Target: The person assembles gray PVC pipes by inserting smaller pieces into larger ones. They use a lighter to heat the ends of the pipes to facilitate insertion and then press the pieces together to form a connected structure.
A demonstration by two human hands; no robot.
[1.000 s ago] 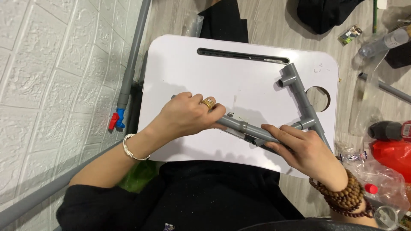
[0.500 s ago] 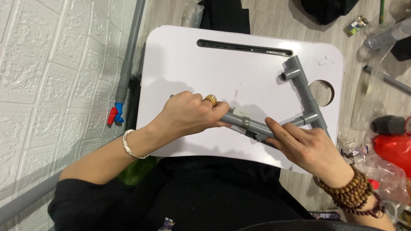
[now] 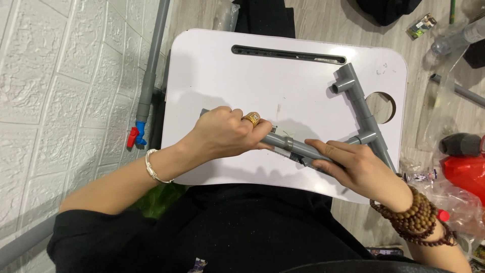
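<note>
A grey plastic pipe assembly (image 3: 361,108) with tee fittings lies across the small white lap table (image 3: 283,76). My left hand (image 3: 227,132), with a gold ring and a silver bracelet, is closed around the left end of a grey pipe (image 3: 285,142) low on the table. My right hand (image 3: 353,164), with wooden bead bracelets at the wrist, grips the same pipe further right, near where it meets a tee fitting (image 3: 366,137). A coupling sits between my two hands.
The table has a long slot (image 3: 288,53) at its far edge and a round hole (image 3: 381,107) at right. A grey pipe with a red and blue valve (image 3: 135,136) runs along the white brick wall. A red container (image 3: 467,172), plastic bags and loose pipes lie on the floor at right.
Both hands keep hold of the pipe. My right hand has slid slightly left along it toward the coupling. The view has shifted a little.
</note>
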